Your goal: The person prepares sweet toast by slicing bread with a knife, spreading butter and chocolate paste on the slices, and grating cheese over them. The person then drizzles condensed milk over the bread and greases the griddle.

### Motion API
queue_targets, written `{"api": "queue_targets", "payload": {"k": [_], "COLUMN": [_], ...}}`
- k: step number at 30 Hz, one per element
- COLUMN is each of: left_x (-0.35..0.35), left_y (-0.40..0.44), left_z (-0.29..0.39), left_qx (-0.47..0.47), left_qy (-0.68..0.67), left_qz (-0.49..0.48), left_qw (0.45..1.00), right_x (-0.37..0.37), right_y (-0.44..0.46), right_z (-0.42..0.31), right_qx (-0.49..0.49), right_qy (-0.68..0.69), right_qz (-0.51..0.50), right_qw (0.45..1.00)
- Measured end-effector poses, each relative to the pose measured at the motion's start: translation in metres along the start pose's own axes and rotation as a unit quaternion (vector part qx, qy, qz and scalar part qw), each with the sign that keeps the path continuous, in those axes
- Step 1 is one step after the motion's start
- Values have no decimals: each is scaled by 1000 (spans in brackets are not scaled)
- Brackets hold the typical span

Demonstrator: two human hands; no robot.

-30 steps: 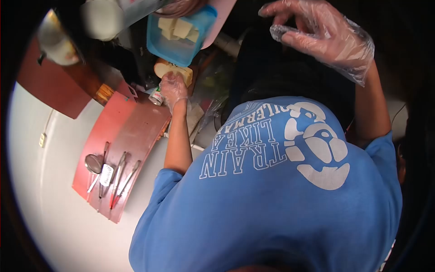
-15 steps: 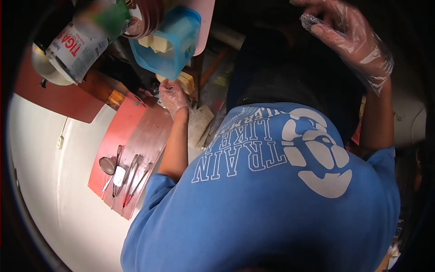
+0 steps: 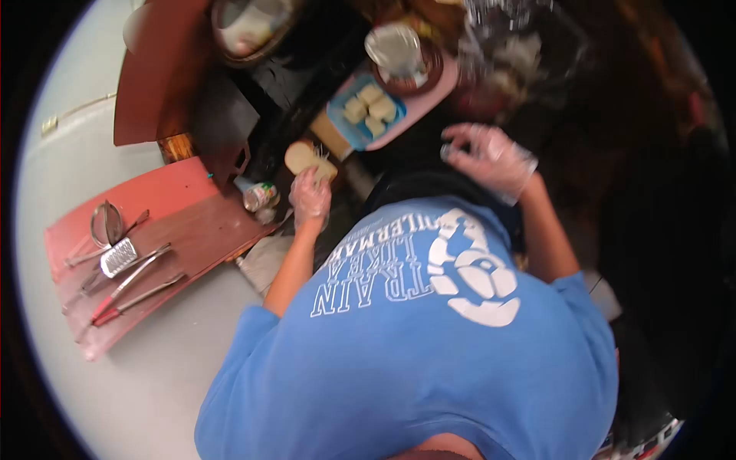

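Note:
My left hand [image 3: 310, 199], in a clear plastic glove, is closed on sliced bread [image 3: 302, 157], with the fingertips over its near edge. Beside that hand, on the left, lies a small jar or can [image 3: 261, 197] with a green and white label. My right hand [image 3: 494, 161], also gloved, is raised on the right with bent, parted fingers and nothing in them. Between and beyond the hands, a blue container [image 3: 349, 135] holds several pale blocks [image 3: 370, 95].
A red shelf [image 3: 192, 184] at left carries a strainer [image 3: 106, 223], a white-faced grater [image 3: 119, 257] and red-handled tongs [image 3: 130, 284]. Behind the blue container are a pink board [image 3: 429, 100] and a silver-lidded container [image 3: 393, 50]. Clear plastic [image 3: 521, 38] shows at the top right.
The view has swung, so the shelf sits farther left and the blue container farther right. My right hand appears lower and closer to the left hand. My left hand is still on the bread.

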State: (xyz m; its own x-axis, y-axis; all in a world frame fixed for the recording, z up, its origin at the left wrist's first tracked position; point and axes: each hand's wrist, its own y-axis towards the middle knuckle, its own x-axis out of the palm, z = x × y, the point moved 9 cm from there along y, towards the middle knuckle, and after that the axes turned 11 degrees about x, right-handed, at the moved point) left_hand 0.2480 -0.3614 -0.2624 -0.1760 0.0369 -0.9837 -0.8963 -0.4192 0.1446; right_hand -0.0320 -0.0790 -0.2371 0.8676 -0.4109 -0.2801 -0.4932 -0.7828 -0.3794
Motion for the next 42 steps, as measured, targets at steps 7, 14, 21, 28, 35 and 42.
{"api": "queue_targets", "payload": {"k": [7,14,21,28,35,42], "left_x": [-45,41,121,65,15,-10], "left_y": [91,256,303,343,340,326], "left_z": [-5,45,28,57,77,77], "left_qx": [-150,-145,-200,-191,-70,-78], "left_qy": [-208,-247,-218,-219,-78,-91], "left_qz": [49,-123,-119,-63,-10,46], "left_qw": [965,950,948,955,994,992], "right_x": [34,30,-7,-44,-51,-51], "right_y": [1,-11,-23,-11,21,32], "right_z": [-48,-33,22,40,33,29], "right_qx": [46,143,216,232,189,179], "right_qy": [-157,-141,-102,-117,-142,-177], "right_qz": [-38,-31,-18,-26,-36,-63], "right_qw": [986,979,971,965,971,966]}}
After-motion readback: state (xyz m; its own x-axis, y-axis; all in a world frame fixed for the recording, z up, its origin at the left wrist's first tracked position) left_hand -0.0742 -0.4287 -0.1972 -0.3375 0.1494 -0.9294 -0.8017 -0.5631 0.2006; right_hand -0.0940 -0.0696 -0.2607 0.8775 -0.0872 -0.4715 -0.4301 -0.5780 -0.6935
